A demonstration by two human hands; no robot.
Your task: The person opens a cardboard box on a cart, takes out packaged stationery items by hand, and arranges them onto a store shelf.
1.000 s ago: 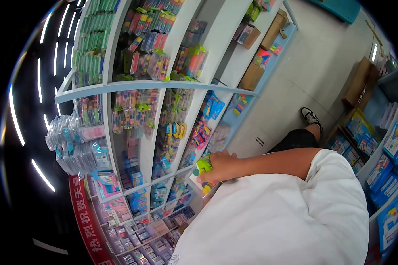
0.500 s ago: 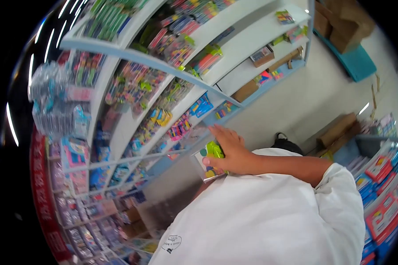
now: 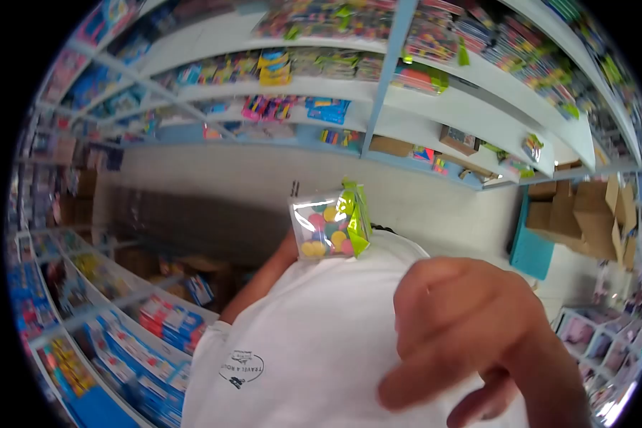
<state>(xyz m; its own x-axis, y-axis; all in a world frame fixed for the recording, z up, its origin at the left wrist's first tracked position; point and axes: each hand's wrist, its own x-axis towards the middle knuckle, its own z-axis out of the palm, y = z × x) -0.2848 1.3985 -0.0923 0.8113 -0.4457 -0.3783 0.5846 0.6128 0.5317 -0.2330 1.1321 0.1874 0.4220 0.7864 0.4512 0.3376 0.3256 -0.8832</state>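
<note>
A clear plastic pack [image 3: 327, 227] with a bright green edge stood out in front of the white shirt [image 3: 299, 342], round pieces in red, yellow and teal showing inside. The left hand [image 3: 289, 247] held it from the left, mostly hidden behind it, so the placing of its fingers could not be told. Nearer and to the right, the blurred right hand [image 3: 471, 321] had its fingers loosely bent and apart, with nothing seen in it. At far right, open cardboard boxes [image 3: 596, 210] stood by a teal platform [image 3: 532, 246]; their contents could not be made out. Far shelves [image 3: 321, 88] held bagged goods.
</note>
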